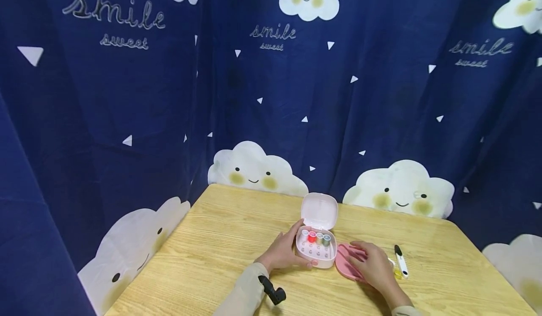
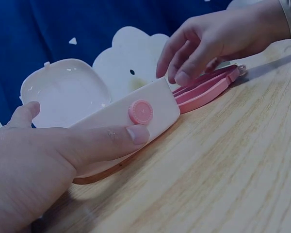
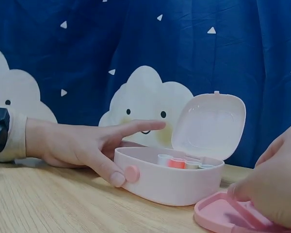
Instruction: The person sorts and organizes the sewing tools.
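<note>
A pale pink sewing box [image 1: 327, 263] stands on the table with its lid [image 1: 319, 210] raised at the back. Inside, several thread spools [image 1: 312, 237] in white, red, beige and grey-green stand in a row above a panel with small marks. My left hand [image 1: 282, 251] grips the box's left side, thumb along the front wall beside a round pink button [image 2: 141, 112]. To the right of the box lies a darker pink tray [image 1: 346, 270] with raised dividers. Over it is my right hand [image 1: 376, 265], fingers loosely bent downward and thumb at the tray's inside, nothing visible between them.
Right of the tray lies a white tool with a black end [image 1: 401, 261], beside a small yellow item [image 1: 398, 272] partly hidden by the right hand. A blue curtain [image 1: 271, 95] with clouds hangs behind the wooden table [image 1: 237, 222].
</note>
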A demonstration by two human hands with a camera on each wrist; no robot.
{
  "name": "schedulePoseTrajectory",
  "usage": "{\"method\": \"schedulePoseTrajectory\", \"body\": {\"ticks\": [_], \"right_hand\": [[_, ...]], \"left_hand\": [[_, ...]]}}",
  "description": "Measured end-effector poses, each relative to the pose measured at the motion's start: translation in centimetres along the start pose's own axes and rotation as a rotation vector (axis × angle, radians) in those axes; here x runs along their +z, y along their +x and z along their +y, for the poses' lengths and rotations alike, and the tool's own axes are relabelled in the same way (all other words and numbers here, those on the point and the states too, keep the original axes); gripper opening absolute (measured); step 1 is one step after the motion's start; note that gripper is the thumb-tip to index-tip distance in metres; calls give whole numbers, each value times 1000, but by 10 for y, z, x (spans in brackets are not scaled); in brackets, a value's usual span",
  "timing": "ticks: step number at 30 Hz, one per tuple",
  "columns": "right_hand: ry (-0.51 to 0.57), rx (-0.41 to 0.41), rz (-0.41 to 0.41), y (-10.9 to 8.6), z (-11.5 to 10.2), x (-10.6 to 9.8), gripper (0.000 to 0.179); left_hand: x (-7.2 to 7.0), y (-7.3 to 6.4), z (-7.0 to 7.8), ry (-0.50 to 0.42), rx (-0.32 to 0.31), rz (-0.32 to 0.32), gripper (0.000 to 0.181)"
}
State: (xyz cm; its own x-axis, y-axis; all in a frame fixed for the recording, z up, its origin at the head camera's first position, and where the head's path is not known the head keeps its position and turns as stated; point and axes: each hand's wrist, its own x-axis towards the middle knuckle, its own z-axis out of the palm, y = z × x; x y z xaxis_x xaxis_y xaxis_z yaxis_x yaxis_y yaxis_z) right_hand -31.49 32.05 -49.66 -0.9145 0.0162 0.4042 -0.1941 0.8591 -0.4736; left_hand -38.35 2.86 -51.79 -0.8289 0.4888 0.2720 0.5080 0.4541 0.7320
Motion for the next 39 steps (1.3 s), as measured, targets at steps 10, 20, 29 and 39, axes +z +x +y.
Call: {"method": "schedulePoseTrajectory", "body": {"ticks": [10, 20, 29, 39], "right_hand": [[-128, -1, -33, -7, 0, 7, 45], [-162, 2, -30, -9, 0, 11, 31], [-130, -28, 10, -12, 0, 13, 21], [-139, -58, 38, -13, 0, 14, 13]], "left_hand": [[-2, 0, 1, 9, -4, -9, 131], [-2, -1, 1, 19, 2, -8, 131], [-1, -1, 1, 21, 22, -13, 131], [0, 0, -1, 18, 11, -10, 129]]}}
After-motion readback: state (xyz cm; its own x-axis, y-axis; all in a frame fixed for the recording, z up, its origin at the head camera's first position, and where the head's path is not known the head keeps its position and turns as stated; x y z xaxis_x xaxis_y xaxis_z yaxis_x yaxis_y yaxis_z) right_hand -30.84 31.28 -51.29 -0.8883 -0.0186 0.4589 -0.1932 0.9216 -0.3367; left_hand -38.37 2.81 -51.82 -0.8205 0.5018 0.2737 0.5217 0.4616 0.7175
